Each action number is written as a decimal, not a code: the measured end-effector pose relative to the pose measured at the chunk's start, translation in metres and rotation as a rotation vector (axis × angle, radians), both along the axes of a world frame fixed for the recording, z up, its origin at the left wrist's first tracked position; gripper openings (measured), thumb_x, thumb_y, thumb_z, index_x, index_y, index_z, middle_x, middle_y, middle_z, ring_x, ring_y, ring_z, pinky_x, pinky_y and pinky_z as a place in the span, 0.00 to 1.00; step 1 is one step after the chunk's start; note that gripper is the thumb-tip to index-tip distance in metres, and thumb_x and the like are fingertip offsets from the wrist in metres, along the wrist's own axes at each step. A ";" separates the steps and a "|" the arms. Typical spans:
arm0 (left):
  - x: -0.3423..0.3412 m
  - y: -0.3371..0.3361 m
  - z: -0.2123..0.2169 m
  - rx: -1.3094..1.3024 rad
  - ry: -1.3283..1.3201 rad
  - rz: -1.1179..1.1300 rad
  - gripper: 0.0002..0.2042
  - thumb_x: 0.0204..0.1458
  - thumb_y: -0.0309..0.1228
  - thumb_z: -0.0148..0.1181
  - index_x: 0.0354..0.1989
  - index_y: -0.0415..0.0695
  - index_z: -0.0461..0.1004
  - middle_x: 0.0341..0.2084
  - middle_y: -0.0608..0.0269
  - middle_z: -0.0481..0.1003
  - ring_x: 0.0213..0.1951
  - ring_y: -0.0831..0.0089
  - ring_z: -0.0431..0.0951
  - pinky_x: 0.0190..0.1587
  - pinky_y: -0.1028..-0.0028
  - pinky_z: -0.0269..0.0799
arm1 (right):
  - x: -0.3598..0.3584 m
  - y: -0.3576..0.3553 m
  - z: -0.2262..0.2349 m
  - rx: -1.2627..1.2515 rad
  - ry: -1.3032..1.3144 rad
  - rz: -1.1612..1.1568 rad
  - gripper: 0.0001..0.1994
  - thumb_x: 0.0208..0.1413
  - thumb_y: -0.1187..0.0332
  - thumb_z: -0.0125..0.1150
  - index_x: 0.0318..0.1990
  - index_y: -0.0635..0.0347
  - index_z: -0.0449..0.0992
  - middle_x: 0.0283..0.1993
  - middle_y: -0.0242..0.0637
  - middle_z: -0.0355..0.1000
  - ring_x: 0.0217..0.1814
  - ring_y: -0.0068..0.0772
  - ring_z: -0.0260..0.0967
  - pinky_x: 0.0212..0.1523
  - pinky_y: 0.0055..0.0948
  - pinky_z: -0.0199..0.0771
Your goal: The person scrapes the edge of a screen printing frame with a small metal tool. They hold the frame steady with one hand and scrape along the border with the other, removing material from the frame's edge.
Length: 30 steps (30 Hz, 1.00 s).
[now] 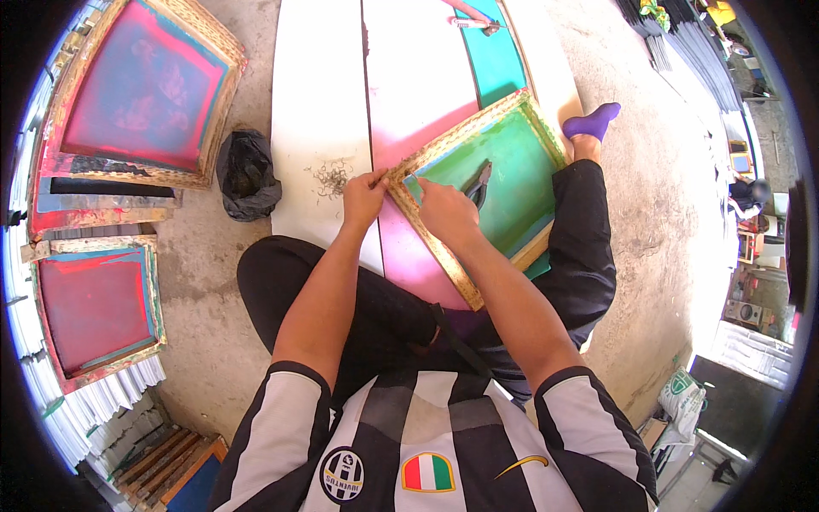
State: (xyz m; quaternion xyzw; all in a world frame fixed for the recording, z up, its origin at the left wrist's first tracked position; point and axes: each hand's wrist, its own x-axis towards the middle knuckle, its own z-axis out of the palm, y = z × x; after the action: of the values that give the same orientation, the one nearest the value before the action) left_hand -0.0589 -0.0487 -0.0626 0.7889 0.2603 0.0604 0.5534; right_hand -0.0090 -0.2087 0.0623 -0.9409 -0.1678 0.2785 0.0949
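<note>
A screen printing frame (pixel 435 247), wooden with green mesh, lies tilted across my lap and the boards. My left hand (pixel 365 200) is closed, its thumb and fingertips pinching the frame's left corner. My right hand (pixel 450 213) rests over the mesh near that corner, index finger stretched toward the inner edge, holding nothing that I can see. Its other fingers are partly hidden. Dark-handled pliers (pixel 480 183) lie on the mesh just beyond my right hand. Left of the frame, a small heap of thin bits like pulled staples (pixel 331 177) sits on a white board (pixel 316 94).
A black plastic bag (pixel 247 175) stands on the concrete floor (pixel 200 299) at the left. Two frames with reddish mesh, one larger (pixel 145 94) and one smaller (pixel 95 307), lean farther left. A hammer-like tool (pixel 478 21) lies at the far end of the boards.
</note>
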 end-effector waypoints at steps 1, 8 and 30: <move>-0.001 0.000 -0.004 0.028 -0.016 0.007 0.15 0.55 0.31 0.65 0.50 0.41 0.83 0.38 0.47 0.84 0.39 0.62 0.85 0.44 0.68 0.78 | 0.002 0.007 0.012 -0.033 0.022 0.030 0.22 0.64 0.65 0.49 0.65 0.52 0.72 0.50 0.53 0.79 0.50 0.58 0.78 0.54 0.52 0.77; 0.004 -0.005 0.008 -0.013 0.045 -0.022 0.16 0.55 0.30 0.64 0.51 0.37 0.81 0.43 0.44 0.83 0.45 0.60 0.85 0.49 0.68 0.77 | 0.006 -0.004 -0.033 0.328 -0.091 -0.024 0.19 0.65 0.63 0.51 0.57 0.63 0.77 0.41 0.59 0.79 0.48 0.57 0.80 0.49 0.54 0.79; -0.001 0.002 -0.005 -0.039 -0.024 0.009 0.16 0.55 0.29 0.66 0.51 0.37 0.81 0.44 0.47 0.83 0.45 0.65 0.84 0.51 0.69 0.75 | -0.015 -0.024 -0.034 0.071 -0.029 -0.068 0.19 0.67 0.59 0.54 0.64 0.40 0.74 0.45 0.55 0.80 0.45 0.64 0.78 0.51 0.55 0.78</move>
State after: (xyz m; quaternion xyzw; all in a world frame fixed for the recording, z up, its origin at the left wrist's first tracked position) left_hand -0.0602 -0.0470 -0.0671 0.7759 0.2581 0.0673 0.5717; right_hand -0.0245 -0.2328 0.0285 -0.9460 -0.1466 0.2554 0.1352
